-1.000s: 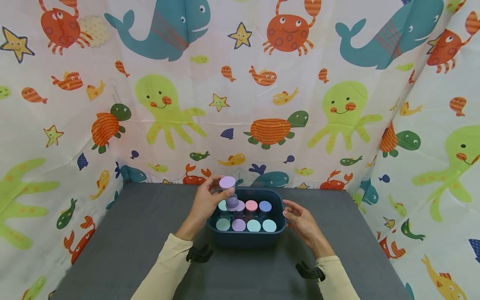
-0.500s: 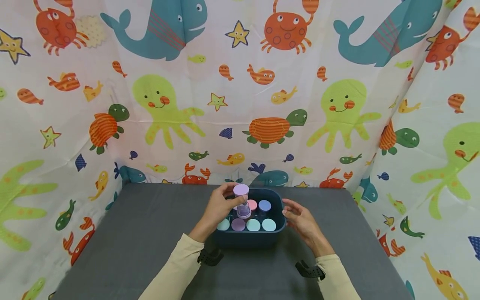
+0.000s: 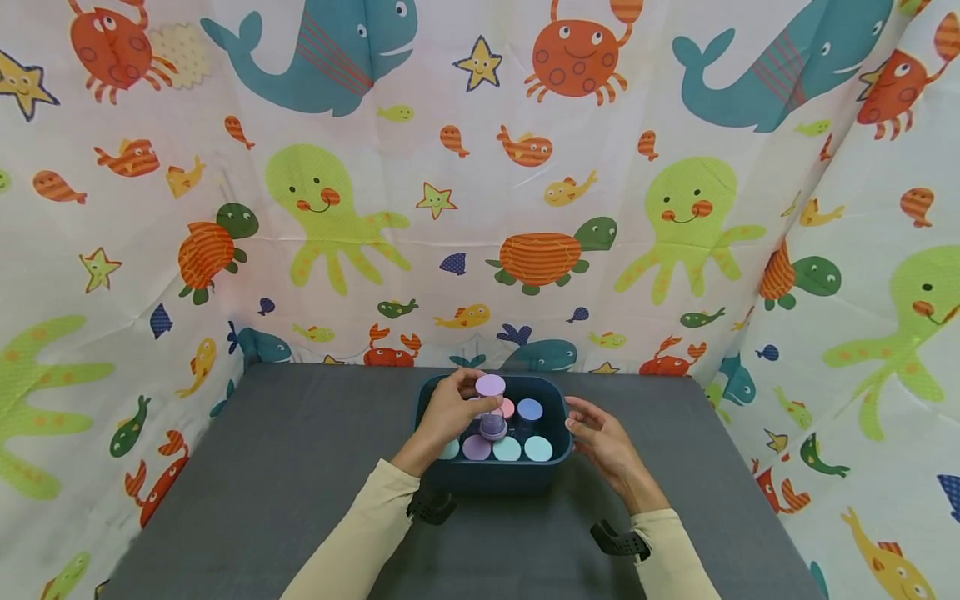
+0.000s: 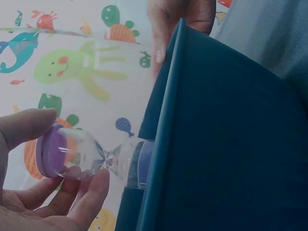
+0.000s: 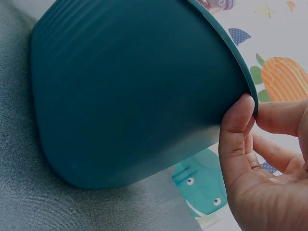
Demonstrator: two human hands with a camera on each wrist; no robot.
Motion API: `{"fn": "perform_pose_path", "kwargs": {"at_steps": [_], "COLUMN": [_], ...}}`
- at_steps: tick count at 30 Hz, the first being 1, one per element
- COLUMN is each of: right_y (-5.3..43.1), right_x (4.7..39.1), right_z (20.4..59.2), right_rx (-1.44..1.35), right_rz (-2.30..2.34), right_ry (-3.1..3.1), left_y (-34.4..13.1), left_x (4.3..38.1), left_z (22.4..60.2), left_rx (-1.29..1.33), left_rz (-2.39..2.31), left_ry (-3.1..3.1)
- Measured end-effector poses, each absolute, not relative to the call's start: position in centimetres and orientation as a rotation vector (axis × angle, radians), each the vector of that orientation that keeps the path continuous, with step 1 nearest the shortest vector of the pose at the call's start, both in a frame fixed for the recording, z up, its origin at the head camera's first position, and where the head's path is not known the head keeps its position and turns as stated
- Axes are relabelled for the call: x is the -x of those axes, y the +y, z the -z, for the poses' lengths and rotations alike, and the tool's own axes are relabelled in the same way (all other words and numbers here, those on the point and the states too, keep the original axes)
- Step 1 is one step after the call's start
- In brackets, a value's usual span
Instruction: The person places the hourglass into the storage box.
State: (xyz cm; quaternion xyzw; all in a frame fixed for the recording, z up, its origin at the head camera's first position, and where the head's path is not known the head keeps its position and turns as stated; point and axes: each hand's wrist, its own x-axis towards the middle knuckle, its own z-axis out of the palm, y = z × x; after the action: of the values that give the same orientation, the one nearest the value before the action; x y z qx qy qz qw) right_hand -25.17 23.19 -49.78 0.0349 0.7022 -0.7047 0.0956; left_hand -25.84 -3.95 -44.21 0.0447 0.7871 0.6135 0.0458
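My left hand (image 3: 448,410) holds a sand timer (image 3: 491,385) by its upper part, between thumb and fingers. The timer has lilac end caps and a clear waisted glass body (image 4: 86,151). It stands nearly upright over the dark teal bin (image 3: 495,479); in the left wrist view its lower cap (image 4: 145,162) lies partly behind the bin's rim. My right hand (image 3: 606,442) pinches the bin's right rim, thumb (image 5: 236,118) outside the wall. Inside the bin stand several more sand timers, including a blue-capped one (image 3: 529,409) and a purple-capped one (image 3: 477,448); my left hand hides some.
Mint-capped timers (image 3: 537,449) line the bin's near side, and a pink-capped one (image 3: 507,407) shows behind the held timer. The bin stands on a grey table (image 3: 322,467). A cloth printed with sea animals (image 3: 480,167) hangs behind and at both sides.
My left hand has carried the lilac-capped sand timer rightward and down, from the bin's left part to over its middle. My right hand keeps its place at the rim.
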Motion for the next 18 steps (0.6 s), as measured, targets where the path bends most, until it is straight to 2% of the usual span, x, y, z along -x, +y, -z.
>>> {"fn": "perform_pose_path", "kwargs": {"at_steps": [18], "right_y": [23.4], "right_x": [25.3], "right_z": [49.7], "right_rx": [-0.072], "right_rz": [2.093], "right_ry": [2.06], "left_y": [-3.5], "left_x": [27.2], "left_z": [45.3], "left_rx": [-0.118], "left_rz": [-1.813], "left_ry": [2.424]}}
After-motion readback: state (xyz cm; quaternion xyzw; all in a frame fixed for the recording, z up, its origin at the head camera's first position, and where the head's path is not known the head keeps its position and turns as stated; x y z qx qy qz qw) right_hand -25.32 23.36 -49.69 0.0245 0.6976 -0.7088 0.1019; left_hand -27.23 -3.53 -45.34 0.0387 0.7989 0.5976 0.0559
